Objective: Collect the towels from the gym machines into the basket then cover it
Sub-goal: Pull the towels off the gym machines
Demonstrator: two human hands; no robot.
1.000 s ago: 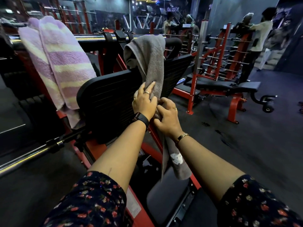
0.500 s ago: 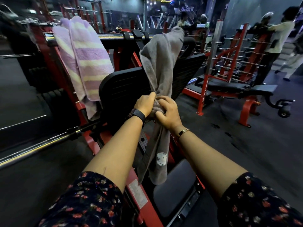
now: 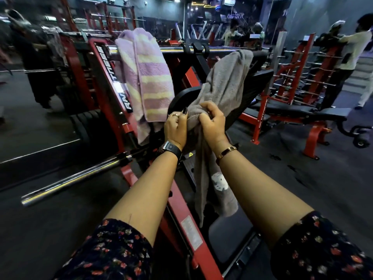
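Right, left hand (image 3: 175, 128) and right hand (image 3: 212, 122) sit close together, both clamped on the grey towel (image 3: 226, 77), which drapes over the leg-press footplate (image 3: 259, 79) toward 1 o'clock; best lift it up and clear, gathering the tail dangling at 6 o'clock, with the striped towel (image 3: 149, 77) at 11 o'clock probably next.

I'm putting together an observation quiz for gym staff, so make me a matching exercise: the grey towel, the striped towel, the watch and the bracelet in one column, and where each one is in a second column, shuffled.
Column one:
1. grey fleecy towel
2. purple and yellow striped towel
3. black wristwatch
4. gold bangle

Column two:
A. on the right wrist
B. draped over the chrome bar
C. gripped by the left hand and the right hand
D. on the left wrist

Pairs: 1-C, 2-B, 3-D, 4-A
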